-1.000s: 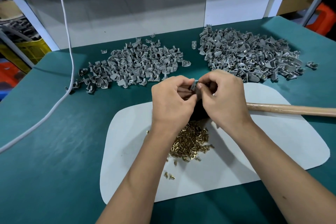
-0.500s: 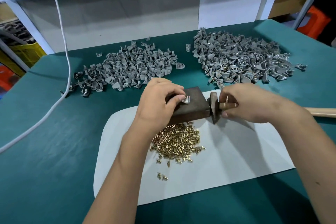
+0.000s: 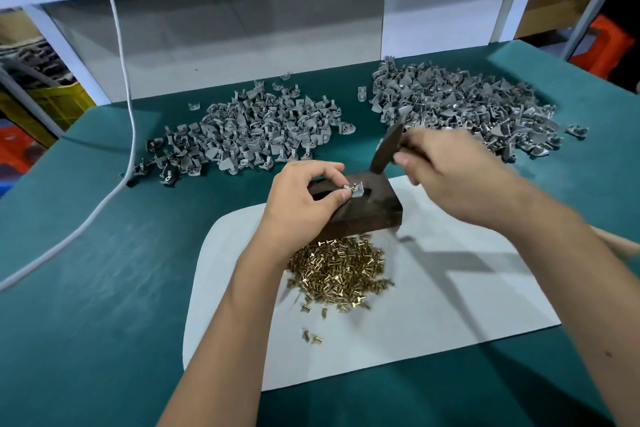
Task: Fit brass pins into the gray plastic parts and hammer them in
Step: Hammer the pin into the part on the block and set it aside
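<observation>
The hammering step is in hand. The left hand (image 3: 304, 199) is pinching one gray plastic part (image 3: 356, 190) between thumb and forefinger, steadying it on top of the dark wooden block (image 3: 375, 210), with a brass pin (image 3: 354, 186) standing in the part. The right hand (image 3: 453, 177) is gripping the hammer (image 3: 386, 151) close under its head, fingers curled round the shaft; the head is hanging tilted above the far right of the block, clear of the pin. The block is sitting on the far edge of the white mat (image 3: 450, 315), just beyond the heap of loose brass pins (image 3: 341, 269). Two piles of gray parts (image 3: 249, 135) (image 3: 460, 111) are lying farther off on the green tabletop (image 3: 86, 270). The next move probably calls for a short, square blow on the pin head, with the left fingertips (image 3: 344, 196) kept clear of the strike and the part kept flat on the block.
</observation>
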{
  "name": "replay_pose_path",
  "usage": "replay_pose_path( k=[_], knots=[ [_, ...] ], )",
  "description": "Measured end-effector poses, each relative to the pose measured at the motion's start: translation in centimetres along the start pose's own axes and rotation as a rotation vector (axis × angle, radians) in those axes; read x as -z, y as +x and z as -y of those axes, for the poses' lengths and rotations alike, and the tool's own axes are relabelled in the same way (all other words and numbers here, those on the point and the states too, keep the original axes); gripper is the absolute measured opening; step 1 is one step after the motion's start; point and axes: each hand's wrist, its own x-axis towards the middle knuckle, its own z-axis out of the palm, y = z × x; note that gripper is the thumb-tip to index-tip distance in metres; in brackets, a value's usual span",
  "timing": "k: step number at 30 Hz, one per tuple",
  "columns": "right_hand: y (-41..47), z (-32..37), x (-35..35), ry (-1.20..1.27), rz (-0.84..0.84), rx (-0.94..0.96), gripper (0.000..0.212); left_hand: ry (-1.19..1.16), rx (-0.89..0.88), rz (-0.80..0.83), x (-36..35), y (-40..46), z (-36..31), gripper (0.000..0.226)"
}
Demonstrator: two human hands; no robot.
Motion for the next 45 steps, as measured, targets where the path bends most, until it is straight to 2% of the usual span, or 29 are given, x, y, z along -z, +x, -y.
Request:
replay_pose_path(
  k=[3, 7, 8, 9, 11, 13, 14, 17, 18, 21, 23, 26, 27, 31, 33, 35, 36, 40, 42, 44, 45],
  knots=[
    [-0.1, 1.1, -0.6, -0.083, 0.051, 0.075, 0.027, -0.040, 0.027, 0.005, 0.0, 0.0, -0.1, 0.009],
    [0.1, 1.8, -0.1, 0.027, -0.214, 0.193, 0.018, -0.056, 0.038, 0.005, 0.0, 0.0, -0.3, 0.015],
    [0.1, 2.1, -0.3, 0.013, -0.237, 0.201, 0.020, -0.057, 0.045, -0.001, 0.0, 0.0, -0.3, 0.015],
    [0.1, 2.3, -0.6, -0.034, -0.191, 0.181, 0.022, -0.058, 0.048, -0.005, 0.0, 0.0, -0.3, 0.015],
    [0.0, 2.5, -1.4, -0.199, 0.023, 0.085, 0.024, -0.071, 0.054, -0.001, 0.0, 0.0, -0.2, 0.016],
    [0.1, 2.4, -1.0, -0.306, 0.112, 0.039, 0.024, -0.075, 0.066, 0.001, 0.0, -0.1, -0.3, 0.014],
    [0.3, 2.5, -0.5, -0.326, 0.098, 0.047, 0.024, -0.074, 0.070, -0.002, 0.0, -0.1, -0.4, 0.012],
    [0.5, 2.4, 0.0, -0.218, -0.116, 0.107, 0.020, -0.070, 0.062, -0.001, 0.2, 0.0, -0.4, 0.011],
    [0.4, 2.7, -0.3, -0.205, -0.131, 0.115, 0.019, -0.072, 0.057, 0.003, 0.2, 0.0, -0.4, 0.011],
    [0.0, 3.0, -1.6, -0.304, 0.058, 0.057, 0.020, -0.114, 0.077, 0.025, 0.1, -0.1, -0.4, 0.012],
    [0.2, 2.9, -0.9, -0.346, 0.075, 0.035, 0.023, -0.096, 0.087, 0.017, 0.1, -0.2, -0.5, 0.008],
    [0.3, 2.7, -0.3, -0.287, -0.144, 0.117, 0.024, -0.080, 0.090, 0.008, 0.2, -0.2, -0.5, 0.006],
    [0.2, 2.9, -0.5, -0.254, -0.169, 0.128, 0.023, -0.081, 0.086, 0.007, 0.2, -0.1, -0.5, 0.007],
    [0.2, 3.2, -1.3, -0.384, 0.075, 0.060, 0.020, -0.113, 0.103, 0.025, 0.1, -0.2, -0.5, 0.008],
    [0.6, 3.0, -0.5, -0.425, 0.012, 0.087, 0.022, -0.093, 0.099, 0.012, 0.2, -0.3, -0.6, 0.005],
    [0.6, 3.0, -0.6, -0.335, -0.179, 0.123, 0.026, -0.075, 0.086, 0.001, 0.2, -0.2, -0.5, 0.006],
    [0.5, 3.3, -1.0, -0.295, -0.202, 0.118, 0.027, -0.068, 0.077, -0.003, 0.2, -0.1, -0.5, 0.007],
    [-0.1, 3.1, -2.2, -0.336, 0.050, 0.001, 0.021, -0.086, 0.089, 0.001, 0.1, -0.2, -0.4, 0.009],
    [0.4, 2.6, -1.1, -0.404, -0.009, 0.012, 0.022, -0.077, 0.091, -0.005, 0.1, -0.2, -0.4, 0.008],
    [0.5, 2.5, -0.7, -0.353, -0.207, 0.056, 0.025, -0.061, 0.081, -0.006, 0.1, -0.1, -0.4, 0.007],
    [0.4, 2.7, -0.9, -0.313, -0.241, 0.059, 0.026, -0.056, 0.076, -0.007, 0.1, -0.1, -0.3, 0.007]
  ],
)
